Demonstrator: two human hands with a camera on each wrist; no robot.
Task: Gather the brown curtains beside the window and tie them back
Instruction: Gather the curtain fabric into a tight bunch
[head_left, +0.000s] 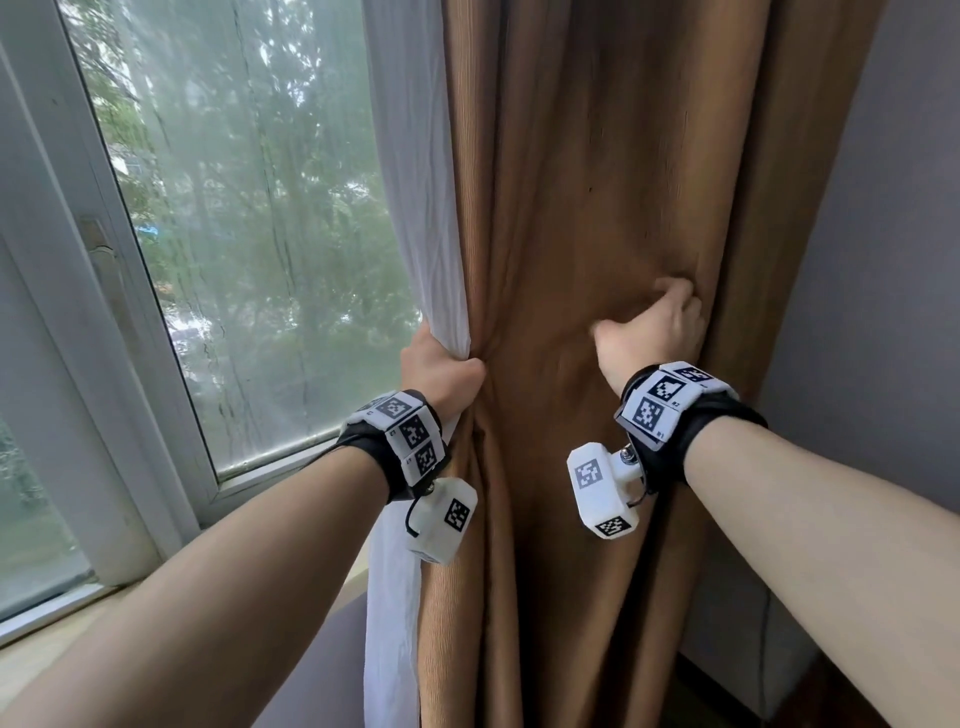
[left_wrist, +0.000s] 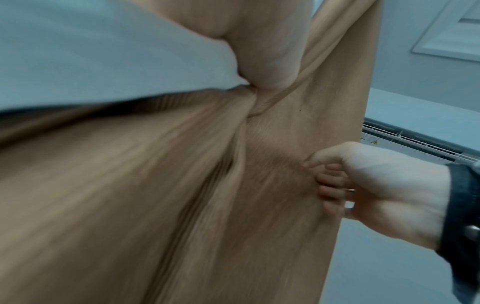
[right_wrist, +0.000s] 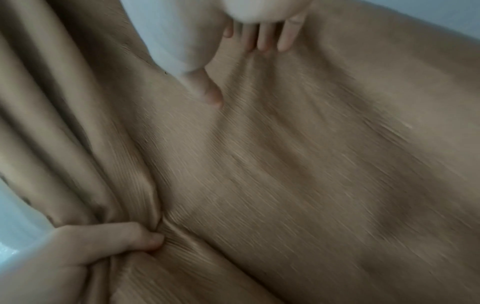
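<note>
The brown curtain (head_left: 571, 182) hangs in folds beside the window. My left hand (head_left: 441, 371) grips its left edge in a fist, together with the white sheer curtain (head_left: 415, 208), and the cloth bunches at that grip. My right hand (head_left: 654, 322) is farther right and slightly higher, its fingers curled into the brown cloth and puckering it. In the left wrist view the right hand (left_wrist: 363, 185) claws the curtain (left_wrist: 155, 205). The blurred right wrist view shows its fingertips (right_wrist: 262, 41) digging into the curtain (right_wrist: 311, 164) and my left hand (right_wrist: 103, 242) clenching a fold.
The window pane (head_left: 260, 208) with its white frame fills the left. A pale sill (head_left: 52, 649) runs below it. A grey wall (head_left: 883, 312) stands right of the curtain. An air conditioner (left_wrist: 415, 139) is mounted high on the wall.
</note>
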